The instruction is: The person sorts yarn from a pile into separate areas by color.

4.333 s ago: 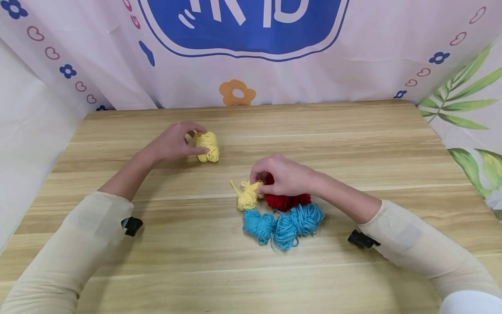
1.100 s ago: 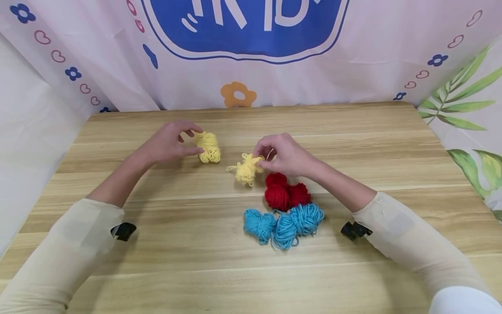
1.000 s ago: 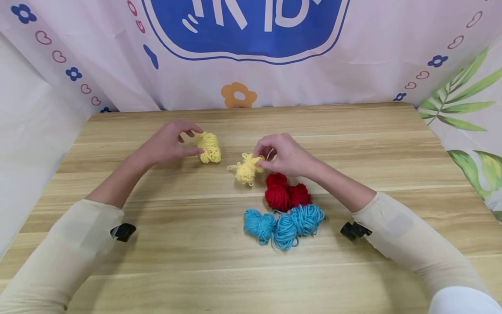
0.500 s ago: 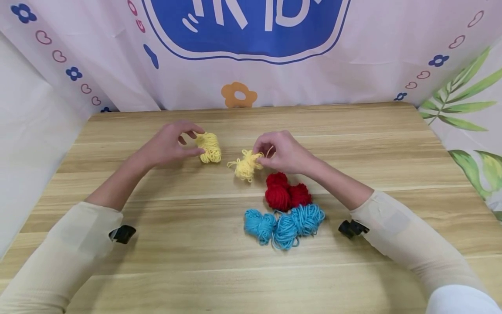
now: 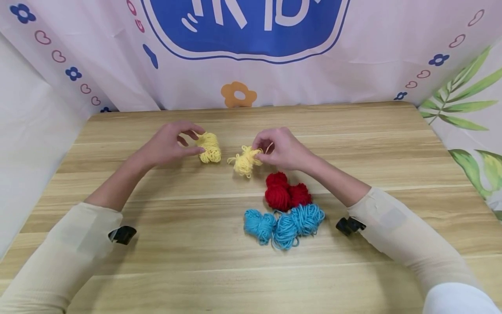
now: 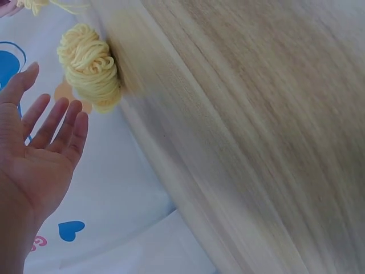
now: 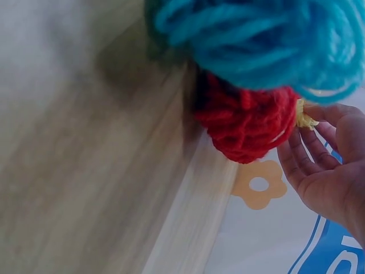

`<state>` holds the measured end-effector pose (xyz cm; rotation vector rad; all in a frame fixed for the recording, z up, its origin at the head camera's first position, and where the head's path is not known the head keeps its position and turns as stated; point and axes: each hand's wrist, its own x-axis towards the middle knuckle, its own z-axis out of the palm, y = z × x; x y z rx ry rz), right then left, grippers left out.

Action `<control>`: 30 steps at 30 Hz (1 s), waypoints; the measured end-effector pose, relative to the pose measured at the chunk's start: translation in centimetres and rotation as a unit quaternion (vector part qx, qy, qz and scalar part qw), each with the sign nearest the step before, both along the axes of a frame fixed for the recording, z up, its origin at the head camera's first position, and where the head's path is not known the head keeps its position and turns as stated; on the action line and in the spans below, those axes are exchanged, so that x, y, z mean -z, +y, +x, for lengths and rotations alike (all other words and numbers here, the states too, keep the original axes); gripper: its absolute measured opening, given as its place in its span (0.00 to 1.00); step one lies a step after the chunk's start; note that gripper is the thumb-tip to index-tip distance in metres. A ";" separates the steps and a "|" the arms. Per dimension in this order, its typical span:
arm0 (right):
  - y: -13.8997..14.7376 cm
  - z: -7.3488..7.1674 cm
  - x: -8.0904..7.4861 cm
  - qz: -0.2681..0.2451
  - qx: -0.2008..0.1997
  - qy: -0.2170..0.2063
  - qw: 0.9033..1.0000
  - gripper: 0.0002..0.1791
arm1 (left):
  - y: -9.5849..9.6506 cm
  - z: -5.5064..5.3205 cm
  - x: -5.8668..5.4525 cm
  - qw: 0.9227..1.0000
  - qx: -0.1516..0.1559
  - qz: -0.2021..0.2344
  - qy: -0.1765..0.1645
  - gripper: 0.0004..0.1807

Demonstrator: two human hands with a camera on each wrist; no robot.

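Observation:
My left hand (image 5: 172, 141) is at the far left of the table, thumb and fingers spread beside a yellow yarn skein (image 5: 209, 147). In the left wrist view its relaxed fingers show next to that skein (image 6: 90, 68), not curled round it. With thumb and fingertips my right hand (image 5: 284, 148) pinches the right end of a smaller, looser yellow yarn bundle (image 5: 245, 162). In the right wrist view most of this bundle (image 7: 302, 114) is hidden behind red yarn.
Just below the right hand lie red yarn skeins (image 5: 278, 196) in a cluster. Blue skeins (image 5: 298, 224) lie against them, nearer the front, with a smaller blue one (image 5: 259, 224) at their left. A printed curtain (image 5: 313, 78) hangs behind the wooden table (image 5: 176, 261).
My right hand has carried the small yellow bundle away from the red and blue yarn, toward the table's back and closer to the other yellow skein. My left hand has barely moved.

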<state>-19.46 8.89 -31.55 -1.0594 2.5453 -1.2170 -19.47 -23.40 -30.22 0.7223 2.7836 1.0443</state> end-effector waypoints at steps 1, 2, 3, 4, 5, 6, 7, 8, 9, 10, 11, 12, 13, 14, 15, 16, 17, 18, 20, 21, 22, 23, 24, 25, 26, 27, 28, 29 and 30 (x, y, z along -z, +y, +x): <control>0.0 -0.1 0.0 0.000 0.002 0.000 1.000 0.03 | 0.0 0.0 0.1 1.000 -0.002 -0.001 0.001 0.24; -0.1 -0.1 0.1 0.001 0.004 0.001 1.000 0.04 | 0.0 0.0 0.1 1.000 -0.003 -0.002 0.002 0.24; -0.1 -0.2 0.0 0.002 0.006 0.001 1.000 0.04 | 0.0 -0.1 0.2 1.000 -0.005 -0.001 0.002 0.24; -0.2 -0.2 0.1 0.004 0.009 0.001 1.000 0.04 | 0.0 -0.1 0.2 1.000 -0.006 0.000 0.001 0.24; -0.2 -0.3 0.1 0.005 0.011 0.002 1.000 0.04 | 0.0 -0.1 0.2 1.000 -0.006 0.001 0.000 0.24; -0.3 -0.3 0.1 0.006 0.013 0.002 1.000 0.04 | -0.1 -0.1 0.3 1.000 -0.005 0.001 -0.001 0.24; -0.3 -0.4 0.0 0.008 0.016 0.002 1.000 0.04 | -0.1 -0.1 0.3 1.000 -0.004 0.002 -0.001 0.24; -0.4 -0.4 0.0 0.009 0.019 0.002 1.000 0.03 | 0.0 -0.1 0.3 1.000 -0.003 0.004 -0.001 0.24; -0.5 -0.5 -0.1 0.010 0.021 0.001 1.000 0.03 | 0.0 -0.1 0.3 1.000 -0.002 0.006 -0.003 0.24; -0.5 -0.5 -0.1 0.011 0.023 0.002 1.000 0.03 | 0.0 0.0 0.3 1.000 -0.001 0.008 -0.004 0.24; -0.6 -0.6 -0.2 0.012 0.025 0.003 1.000 0.03 | 0.0 0.0 0.3 1.000 -0.001 0.011 -0.005 0.24; -0.6 -0.6 -0.3 0.012 0.026 0.001 1.000 0.03 | 0.0 0.0 0.3 1.000 -0.002 0.013 -0.007 0.23; -0.6 -0.6 -0.3 0.012 0.028 0.001 1.000 0.03 | 0.0 0.1 0.2 1.000 -0.003 0.016 -0.010 0.23; -0.7 -0.7 -0.4 0.012 0.028 0.002 1.000 0.03 | 0.0 0.1 0.2 1.000 -0.005 0.018 -0.013 0.23; -0.7 -0.7 -0.4 0.013 0.029 0.003 0.999 0.03 | 0.0 0.2 0.2 1.000 -0.006 0.021 -0.016 0.24; -0.8 -0.8 -0.5 0.014 0.030 0.004 0.999 0.03 | 0.1 0.2 0.2 1.000 -0.007 0.024 -0.018 0.23; -0.8 -0.9 -0.5 0.014 0.030 0.004 0.999 0.03 | 0.1 0.2 0.1 0.999 -0.008 0.027 -0.022 0.23; -0.8 -0.9 -0.6 0.015 0.031 0.003 0.999 0.03 | 0.1 0.3 0.1 0.999 -0.009 0.030 -0.026 0.23; -0.8 -1.0 -0.7 0.016 0.033 0.004 0.999 0.03 | 0.1 0.3 0.2 0.999 -0.010 0.035 -0.031 0.23; -0.8 -1.1 -0.7 0.017 0.035 0.004 0.999 0.03 | 0.1 0.3 0.2 0.999 -0.010 0.037 -0.034 0.23; -0.8 -1.1 -0.7 0.016 0.036 0.004 0.999 0.03 | 0.1 0.3 0.2 0.999 -0.009 0.039 -0.036 0.23; -0.9 -1.1 -0.7 0.017 0.037 0.005 0.999 0.03 | 0.2 0.3 0.1 0.998 -0.009 0.040 -0.037 0.23; -0.9 -1.2 -0.7 0.016 0.038 0.005 0.999 0.04 | 0.2 0.4 0.1 0.998 -0.008 0.040 -0.038 0.23; -0.9 -1.2 -0.7 0.015 0.039 0.005 0.999 0.04 | 0.2 0.4 0.1 0.998 -0.007 0.041 -0.040 0.23; -0.9 -1.2 -0.7 0.016 0.040 0.006 0.999 0.04 | 0.2 0.4 0.1 0.998 -0.006 0.042 -0.041 0.23; -1.0 -1.3 -0.7 0.017 0.040 0.006 0.999 0.03 | 0.3 0.5 0.1 0.998 -0.005 0.042 -0.043 0.23; -1.0 -1.3 -0.7 0.017 0.041 0.006 0.999 0.03 | 0.3 0.5 0.1 0.998 -0.004 0.042 -0.045 0.23; -1.1 -1.4 -0.7 0.018 0.042 0.005 0.999 0.03 | 0.3 0.5 0.0 0.998 -0.004 0.042 -0.046 0.23; -1.2 -1.5 -0.6 0.018 0.043 0.004 0.999 0.03 | 0.3 0.6 0.0 0.998 -0.005 0.042 -0.047 0.23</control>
